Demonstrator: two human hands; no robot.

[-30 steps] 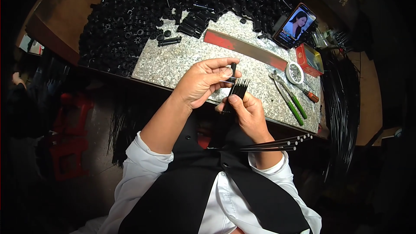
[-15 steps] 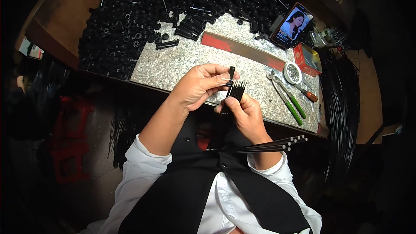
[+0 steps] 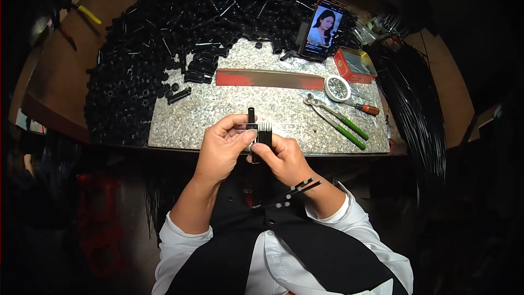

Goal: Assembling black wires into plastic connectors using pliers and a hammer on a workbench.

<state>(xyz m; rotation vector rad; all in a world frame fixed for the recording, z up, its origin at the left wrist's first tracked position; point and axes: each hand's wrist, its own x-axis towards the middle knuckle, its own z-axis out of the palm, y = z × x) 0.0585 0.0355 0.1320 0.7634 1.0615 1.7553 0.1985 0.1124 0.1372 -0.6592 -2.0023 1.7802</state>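
Head view: your hands meet at mid-frame over the slab's (image 3: pixel 191 131) near edge.
Your left hand (image 3: pixel 221 147) pinches an upright black tube (image 3: pixel 251 114) between thumb and fingers; your right hand (image 3: pixel 281 158), thumb pressed across the front, grips the silver-tipped rods (image 3: pixel 264 137) just beside it, at the centre of the frame. Right of centre lie green-handled pliers (image 3: pixel 349 125), a screwdriver (image 3: pixel 369 109) and a white dish (image 3: pixel 327 88); a red bar (image 3: pixel 267 78) lies above your hands, a phone (image 3: pixel 323 30) stands upper right, and black parts (image 3: pixel 142 38) heap across the upper left.
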